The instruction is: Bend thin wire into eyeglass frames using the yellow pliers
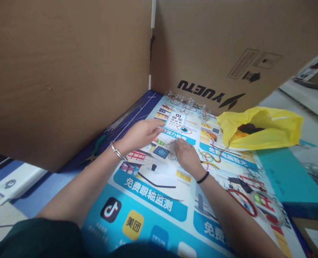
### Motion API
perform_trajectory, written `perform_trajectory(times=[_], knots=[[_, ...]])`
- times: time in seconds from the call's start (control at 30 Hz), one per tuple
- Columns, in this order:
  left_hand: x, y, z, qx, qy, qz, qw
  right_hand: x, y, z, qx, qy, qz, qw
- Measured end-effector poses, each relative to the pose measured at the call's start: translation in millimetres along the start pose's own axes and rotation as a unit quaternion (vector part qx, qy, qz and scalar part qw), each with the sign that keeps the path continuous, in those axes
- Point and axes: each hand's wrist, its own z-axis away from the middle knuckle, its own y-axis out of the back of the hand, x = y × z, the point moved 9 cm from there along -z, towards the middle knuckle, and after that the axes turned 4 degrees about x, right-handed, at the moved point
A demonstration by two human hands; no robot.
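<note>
My left hand (142, 133), with a silver bangle (118, 151) at the wrist, hovers over the printed poster (155, 172) near its eye-chart picture. Its fingers reach to the right, and what they hold, if anything, is too small to name. Just right of it and lower is my right hand (187, 156), a black band (203, 177) round its wrist. Those fingers bend over the poster and point up and left; nothing can be made out in them. A small gap parts the two hands.
Cardboard walls (67, 71) stand left and behind. Clear wiry pieces (188, 104) lie along the poster's back edge. Right are a yellow bag (285, 130), coloured cords (208, 156) and a red ring (242, 202). Green-handled pliers (99, 145) and a white power strip (20, 181) lie left.
</note>
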Motion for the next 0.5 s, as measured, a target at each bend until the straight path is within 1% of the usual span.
perform_trajectory(times=[0.03,0.07,0.13,0.17,0.23,0.27,0.33,0.43,0.5], knots=[[3,23.8,-1,0.039,0.005,-0.004,0.999,0,1,0,0.002,0.001,0.006,1.000],[8,45.0,0,0.065,0.009,-0.010,0.998,-1,1,-1,0.004,0.001,0.009,1.000],[20,83.1,6,0.117,0.020,-0.013,0.993,-1,3,-1,0.007,-0.001,0.006,1.000],[27,100.9,10,0.152,0.027,-0.009,0.988,-2,4,-2,0.009,-0.001,0.000,1.000],[40,125.8,19,0.196,0.038,-0.032,0.979,-3,6,-2,0.016,-0.007,-0.021,1.000],[42,131.9,21,0.198,0.063,-0.045,0.977,-3,6,-3,0.011,-0.008,-0.024,1.000],[46,136.8,23,0.192,0.084,-0.059,0.976,-3,5,-3,0.000,-0.017,-0.026,1.000],[49,133.4,21,0.182,0.072,-0.081,0.977,-1,8,-3,-0.003,-0.025,-0.033,0.999],[47,126.8,17,0.172,0.056,-0.088,0.980,2,11,-3,0.013,-0.026,-0.063,0.998]])
